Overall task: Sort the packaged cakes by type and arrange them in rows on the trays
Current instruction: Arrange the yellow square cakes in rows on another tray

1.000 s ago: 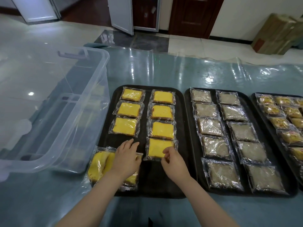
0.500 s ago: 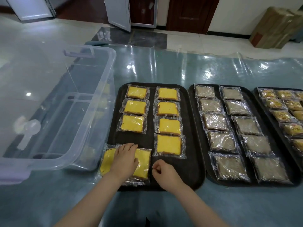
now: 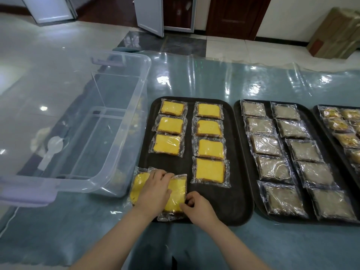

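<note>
the left hand [image 3: 153, 190] lies flat on two wrapped yellow cakes [image 3: 176, 193] at the near left corner of the left tray [image 3: 236, 191]; the right hand [image 3: 196, 206] pinches the wrapper edge of the cake nearer it. seven more yellow cakes sit in two rows behind.

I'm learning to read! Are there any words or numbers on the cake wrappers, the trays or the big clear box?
No text can be read anywhere.
Yellow cake wrappers: small pale marks along the clear edges, too small and blurred to read.
Grey-brown cake wrappers: the same faint edge marks, unreadable.
Black trays: no writing seen.
Clear box: no writing seen.
Cardboard boxes: no writing can be made out.
</note>
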A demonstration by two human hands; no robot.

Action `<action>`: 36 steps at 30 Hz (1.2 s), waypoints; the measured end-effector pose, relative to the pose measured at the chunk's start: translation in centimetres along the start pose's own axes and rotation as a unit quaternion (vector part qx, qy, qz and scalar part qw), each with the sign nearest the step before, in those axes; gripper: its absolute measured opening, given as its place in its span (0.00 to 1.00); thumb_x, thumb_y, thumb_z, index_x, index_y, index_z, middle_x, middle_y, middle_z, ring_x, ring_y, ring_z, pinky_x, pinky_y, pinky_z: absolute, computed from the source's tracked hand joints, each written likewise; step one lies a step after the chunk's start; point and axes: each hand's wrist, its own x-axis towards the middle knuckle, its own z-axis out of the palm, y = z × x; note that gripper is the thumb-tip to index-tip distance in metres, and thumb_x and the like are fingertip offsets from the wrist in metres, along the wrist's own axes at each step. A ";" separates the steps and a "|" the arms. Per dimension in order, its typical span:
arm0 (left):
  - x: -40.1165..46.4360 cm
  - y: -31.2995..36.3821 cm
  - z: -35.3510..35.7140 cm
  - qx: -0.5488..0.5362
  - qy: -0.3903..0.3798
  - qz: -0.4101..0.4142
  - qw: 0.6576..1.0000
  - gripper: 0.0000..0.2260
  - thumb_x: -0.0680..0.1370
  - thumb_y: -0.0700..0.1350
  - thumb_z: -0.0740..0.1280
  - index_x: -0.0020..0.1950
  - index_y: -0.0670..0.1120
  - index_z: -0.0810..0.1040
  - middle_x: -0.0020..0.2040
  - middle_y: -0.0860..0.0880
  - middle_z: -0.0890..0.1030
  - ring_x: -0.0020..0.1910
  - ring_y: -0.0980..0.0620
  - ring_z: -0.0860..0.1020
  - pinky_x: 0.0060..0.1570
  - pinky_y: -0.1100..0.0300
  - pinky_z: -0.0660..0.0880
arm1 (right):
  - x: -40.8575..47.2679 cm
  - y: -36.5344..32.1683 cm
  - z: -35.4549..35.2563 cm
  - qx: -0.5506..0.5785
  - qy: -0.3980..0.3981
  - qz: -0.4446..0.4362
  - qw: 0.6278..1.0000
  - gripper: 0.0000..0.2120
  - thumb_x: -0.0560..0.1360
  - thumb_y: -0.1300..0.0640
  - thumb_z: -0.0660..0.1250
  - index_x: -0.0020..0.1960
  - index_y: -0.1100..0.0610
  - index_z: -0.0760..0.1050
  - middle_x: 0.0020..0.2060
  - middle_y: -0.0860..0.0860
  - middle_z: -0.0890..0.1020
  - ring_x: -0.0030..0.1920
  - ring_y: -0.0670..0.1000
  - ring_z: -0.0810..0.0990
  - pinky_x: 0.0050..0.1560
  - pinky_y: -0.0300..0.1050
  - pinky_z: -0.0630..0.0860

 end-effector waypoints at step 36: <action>0.5 4.0 1.1 -0.499 -0.095 -0.263 0.820 0.07 0.79 0.46 0.69 0.46 0.43 0.80 0.37 0.50 0.79 0.39 0.52 0.76 0.45 0.57 0.76 | -1.7 6.0 -5.9 0.460 0.041 0.170 0.871 0.13 0.75 0.56 0.74 0.56 0.59 0.78 0.51 0.58 0.84 0.54 0.58 0.84 0.56 0.53 0.82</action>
